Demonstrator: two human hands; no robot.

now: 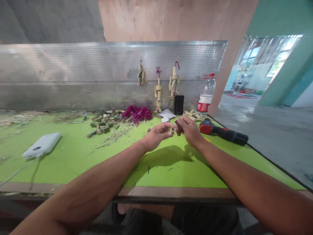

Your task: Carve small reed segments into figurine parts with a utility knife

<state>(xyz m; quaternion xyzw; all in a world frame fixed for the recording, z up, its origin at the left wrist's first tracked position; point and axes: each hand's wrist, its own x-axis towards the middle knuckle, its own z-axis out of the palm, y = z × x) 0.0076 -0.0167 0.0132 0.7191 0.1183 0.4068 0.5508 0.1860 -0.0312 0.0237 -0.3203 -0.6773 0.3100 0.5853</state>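
My left hand [157,134] is closed on a short, hollow bamboo piece [173,129], pinched between thumb and fingers with its open end towards the right. Close beside it, my right hand [190,130] pinches a small dark brown piece [178,128], which looks like folded sandpaper, at the bamboo's end. Both hands are above the green tabletop [161,176]. Behind them lies a white paper shape [167,115]. Jointed bamboo figures [158,93] with purple string are against the perforated metal panel [97,75].
A cordless power tool [223,132] lies right of my hands, with a bottle [206,96] and a black box [179,104] behind. Purple string [137,114], cut bamboo pieces [100,128] and shavings are left of centre. A white power bank [42,145] with a cable lies far left.
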